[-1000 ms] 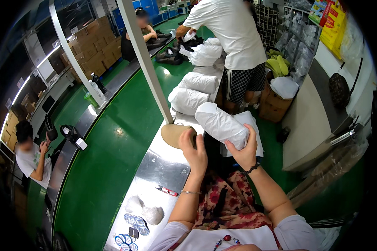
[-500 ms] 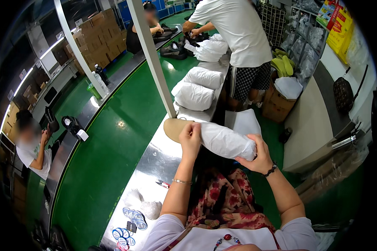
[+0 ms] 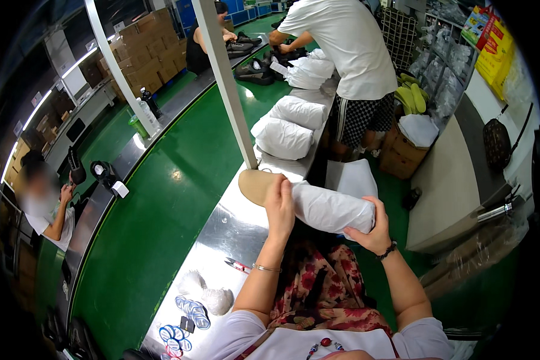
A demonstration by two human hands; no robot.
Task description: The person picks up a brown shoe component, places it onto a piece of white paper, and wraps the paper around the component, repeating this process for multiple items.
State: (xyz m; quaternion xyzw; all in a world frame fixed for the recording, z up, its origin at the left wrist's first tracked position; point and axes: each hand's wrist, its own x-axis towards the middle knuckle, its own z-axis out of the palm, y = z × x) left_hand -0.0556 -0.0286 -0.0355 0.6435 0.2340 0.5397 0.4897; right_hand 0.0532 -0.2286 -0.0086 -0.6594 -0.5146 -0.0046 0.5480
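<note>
Between my hands is a white paper-wrapped bundle (image 3: 332, 207), long and rounded, held above the near edge of the metal bench. At its left end, the fingers of my left hand (image 3: 280, 207) are closed on the paper. My right hand (image 3: 372, 228) grips the other end, thumb on the near side and fingers curled over the end. What the paper wraps is hidden. Just left of my left hand, a flat tan rounded piece (image 3: 256, 185) lies on the bench, partly covered by my fingers.
Two similar wrapped bundles (image 3: 284, 138) lie farther along the bench, past a white post (image 3: 225, 84). Small snips (image 3: 237, 264) and round labels (image 3: 175, 337) are at lower left. A green conveyor belt (image 3: 156, 210) runs alongside. A co-worker in a white shirt (image 3: 348, 48) stands beyond, handling dark shoes.
The bundle and both hands have shifted slightly right in the picture. My left hand has turned, with its fingers now more upright at the bundle's end.
</note>
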